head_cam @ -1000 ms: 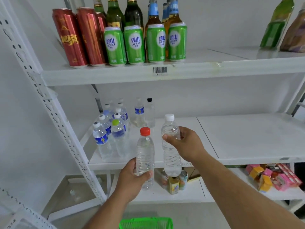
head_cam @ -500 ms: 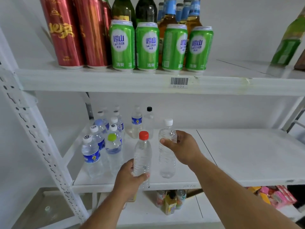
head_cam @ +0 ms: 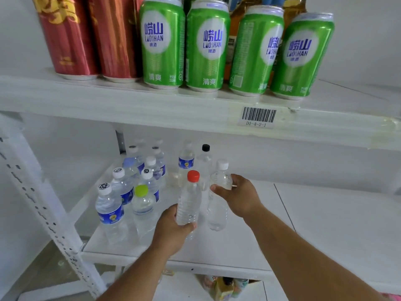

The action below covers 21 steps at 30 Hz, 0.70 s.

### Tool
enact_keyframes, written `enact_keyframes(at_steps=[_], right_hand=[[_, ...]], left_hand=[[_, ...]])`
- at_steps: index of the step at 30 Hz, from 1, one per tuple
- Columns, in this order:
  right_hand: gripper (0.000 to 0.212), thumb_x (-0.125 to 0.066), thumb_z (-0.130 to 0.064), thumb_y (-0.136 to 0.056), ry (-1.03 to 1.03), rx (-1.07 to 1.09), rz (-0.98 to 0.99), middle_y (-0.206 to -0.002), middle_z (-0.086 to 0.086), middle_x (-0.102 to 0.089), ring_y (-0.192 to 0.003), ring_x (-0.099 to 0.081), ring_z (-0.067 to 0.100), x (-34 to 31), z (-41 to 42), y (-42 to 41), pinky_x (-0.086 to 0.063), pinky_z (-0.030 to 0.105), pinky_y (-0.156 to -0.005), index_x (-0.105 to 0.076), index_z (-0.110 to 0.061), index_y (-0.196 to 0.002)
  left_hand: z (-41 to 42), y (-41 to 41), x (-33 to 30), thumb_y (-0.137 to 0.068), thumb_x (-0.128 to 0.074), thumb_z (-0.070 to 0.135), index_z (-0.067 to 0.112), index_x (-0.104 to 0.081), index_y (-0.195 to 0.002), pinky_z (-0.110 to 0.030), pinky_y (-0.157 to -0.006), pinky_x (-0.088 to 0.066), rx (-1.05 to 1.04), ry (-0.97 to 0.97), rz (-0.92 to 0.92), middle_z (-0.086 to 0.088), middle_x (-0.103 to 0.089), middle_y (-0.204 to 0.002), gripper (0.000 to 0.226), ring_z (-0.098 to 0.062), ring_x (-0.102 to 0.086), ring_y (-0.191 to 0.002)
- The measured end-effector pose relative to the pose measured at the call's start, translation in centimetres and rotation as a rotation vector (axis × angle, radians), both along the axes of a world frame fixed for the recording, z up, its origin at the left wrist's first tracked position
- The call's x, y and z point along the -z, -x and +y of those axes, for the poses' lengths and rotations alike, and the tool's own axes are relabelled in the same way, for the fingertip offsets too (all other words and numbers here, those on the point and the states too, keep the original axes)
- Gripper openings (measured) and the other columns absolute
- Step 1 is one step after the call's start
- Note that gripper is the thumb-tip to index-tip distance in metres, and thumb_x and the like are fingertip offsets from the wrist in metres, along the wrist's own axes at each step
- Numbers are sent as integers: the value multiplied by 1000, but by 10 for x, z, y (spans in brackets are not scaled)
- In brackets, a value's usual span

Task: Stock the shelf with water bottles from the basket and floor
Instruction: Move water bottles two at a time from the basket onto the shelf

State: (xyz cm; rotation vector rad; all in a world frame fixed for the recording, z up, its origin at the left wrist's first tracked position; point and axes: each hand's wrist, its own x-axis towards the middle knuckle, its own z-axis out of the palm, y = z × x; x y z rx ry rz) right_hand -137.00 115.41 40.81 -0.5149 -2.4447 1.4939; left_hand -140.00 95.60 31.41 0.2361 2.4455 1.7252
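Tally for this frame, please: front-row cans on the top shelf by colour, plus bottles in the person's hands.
Green cans: 4
Red cans: 2
Held bottles: 2, the red-capped bottle in the left hand and the white-capped bottle in the right hand
Total: 8

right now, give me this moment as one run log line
left hand: grips red-capped bottle | right hand: grips white-capped bottle | both over middle shelf | release: not yet

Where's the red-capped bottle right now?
Head view, centre: the red-capped bottle is upright in the left hand, over the middle shelf, just left of the white-capped bottle the right hand holds.
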Motion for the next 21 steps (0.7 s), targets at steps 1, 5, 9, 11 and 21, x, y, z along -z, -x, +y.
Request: enact_keyframes(at_steps=[1,5,9,11,21], right_hand=[[48,-81,-47,-75,-3,0,-10,-106,-8,-72,-98,-67,15,2,4,9,-55,34,-88,-68,-26,-116],[56,-79,-52,-74,-23,-16,-35,-112,-8,-69,-102,-65,16,13,18,41,-54,29,-78,-64,-27,-122],[58,-82,-52,-70,36,-6,-35,-113,-9,-69,-101,-65,12,29,26,69,-56,35,-86,-64,-32,-122],[45,-82,-53,-69,39,-3,-36,-107,-13,-70,-97,-66,10,38,29,83,-56,34,-87,-66,-37,-108],[61,-81,-49,-73,39,-9,-65,-119,-11,-66,-107,-63,14,67,28,127,-52,36,-95,-61,-29,-127]], left_hand=[[5,5,1,-69,-82,20,39,-66,-88,-8,-60,-44,-10,-8,-5,26,-72,-85,31,11,-65,-77],[24,31,7,-68,-82,25,41,-64,-89,-11,-65,-46,-57,4,-21,29,-70,-85,31,14,-63,-80],[40,59,16,-68,-81,30,44,-63,-92,-17,-69,-48,-121,14,-9,22,-70,-89,33,7,-63,-84],[47,74,20,-69,-80,31,42,-64,-99,-20,-73,-50,-138,7,-6,21,-69,-94,36,5,-63,-88],[58,128,38,-72,-82,21,43,-58,-95,-16,-64,-43,-209,-21,7,29,-61,-82,39,10,-57,-78]])
